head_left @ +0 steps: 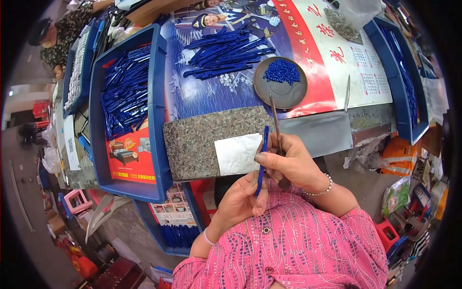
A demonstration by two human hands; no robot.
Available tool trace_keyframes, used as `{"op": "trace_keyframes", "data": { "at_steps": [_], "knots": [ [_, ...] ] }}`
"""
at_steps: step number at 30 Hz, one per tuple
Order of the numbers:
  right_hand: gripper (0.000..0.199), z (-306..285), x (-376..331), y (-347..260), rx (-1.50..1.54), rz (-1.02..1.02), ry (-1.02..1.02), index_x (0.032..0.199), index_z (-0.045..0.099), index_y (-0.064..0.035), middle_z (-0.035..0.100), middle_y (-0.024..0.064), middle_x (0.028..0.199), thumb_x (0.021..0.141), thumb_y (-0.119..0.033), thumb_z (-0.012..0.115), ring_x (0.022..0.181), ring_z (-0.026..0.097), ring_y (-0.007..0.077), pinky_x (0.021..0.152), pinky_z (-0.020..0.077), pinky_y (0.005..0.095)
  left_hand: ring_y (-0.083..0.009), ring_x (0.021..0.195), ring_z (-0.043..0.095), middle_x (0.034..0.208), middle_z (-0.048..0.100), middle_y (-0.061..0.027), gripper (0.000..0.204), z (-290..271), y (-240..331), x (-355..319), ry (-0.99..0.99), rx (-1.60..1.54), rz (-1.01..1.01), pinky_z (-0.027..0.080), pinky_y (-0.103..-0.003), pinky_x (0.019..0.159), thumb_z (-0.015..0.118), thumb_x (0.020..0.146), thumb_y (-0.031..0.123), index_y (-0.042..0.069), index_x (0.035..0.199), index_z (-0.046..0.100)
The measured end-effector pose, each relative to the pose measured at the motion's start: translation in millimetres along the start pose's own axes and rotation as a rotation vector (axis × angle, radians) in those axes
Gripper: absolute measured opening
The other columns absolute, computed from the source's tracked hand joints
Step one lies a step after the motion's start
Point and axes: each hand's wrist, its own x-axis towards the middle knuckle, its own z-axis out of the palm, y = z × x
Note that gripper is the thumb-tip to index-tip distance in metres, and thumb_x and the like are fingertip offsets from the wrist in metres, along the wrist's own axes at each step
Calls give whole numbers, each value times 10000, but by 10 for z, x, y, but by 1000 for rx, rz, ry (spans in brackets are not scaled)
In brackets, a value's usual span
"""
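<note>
My left hand (237,198) pinches the lower part of a slim blue plastic strip (261,176), held upright in front of my chest. My right hand (301,166) touches the same strip with thumb and fingertip. It also grips a dark, pointed metal tool (275,115), perhaps tweezers, whose tip points away from me. Just beyond my hands lies a speckled stone slab (192,144) with a folded white sheet (236,155) on it. A round dark dish (296,98) behind it holds many tiny blue pieces (281,71).
Loose blue strips (226,53) are heaped on a poster-covered table. Blue trays of strips stand left (161,111) and far right (397,79); another tray (144,212) sits lower left. A thin pointed metal tool (347,94) lies right. Another person (62,38) is at far left.
</note>
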Motion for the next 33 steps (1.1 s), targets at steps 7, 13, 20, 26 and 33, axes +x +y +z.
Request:
{"op": "trace_keyframes", "data": {
  "at_steps": [7, 13, 20, 26, 33],
  "knots": [
    [201, 19, 12, -41, 19, 10, -3, 890, 534, -13, 523, 1, 617, 838, -167, 651, 439, 433, 35, 399, 316, 173, -139, 481, 515, 655, 547, -89, 237, -11, 13, 6, 15, 10, -43, 423, -235, 458, 474, 942, 262, 40, 1021, 465],
    [200, 4, -23, -8, 0, -91, -22, 896, 541, -10, 533, -3, 643, 843, -171, 646, 469, 461, 32, 407, 337, 175, -126, 500, 513, 679, 559, -78, 220, 32, 28, 15, 35, 215, 59, 419, -219, 473, 453, 955, 252, 36, 994, 477],
    [184, -10, -77, 14, -183, -252, 52, 868, 539, -5, 523, 0, 623, 869, -182, 590, 465, 471, 37, 416, 354, 174, -74, 619, 538, 778, 581, -46, 149, 232, -4, -65, 306, 732, 253, 451, -197, 590, 440, 960, 134, 0, 1017, 471],
    [156, 16, -111, 24, -159, -219, 134, 850, 533, -2, 513, 5, 587, 877, -154, 555, 434, 446, 43, 406, 344, 183, -97, 671, 567, 835, 600, -84, 194, 234, -32, -90, 280, 851, 237, 480, -229, 634, 421, 961, 112, -27, 1095, 442],
    [184, 40, -112, 19, -172, -217, 149, 858, 532, 0, 511, 8, 582, 886, -180, 559, 430, 446, 51, 405, 346, 185, -111, 693, 584, 873, 610, -107, 217, 188, -6, -104, 267, 823, 222, 487, -238, 662, 415, 959, 102, -34, 1126, 443]
  ]
}}
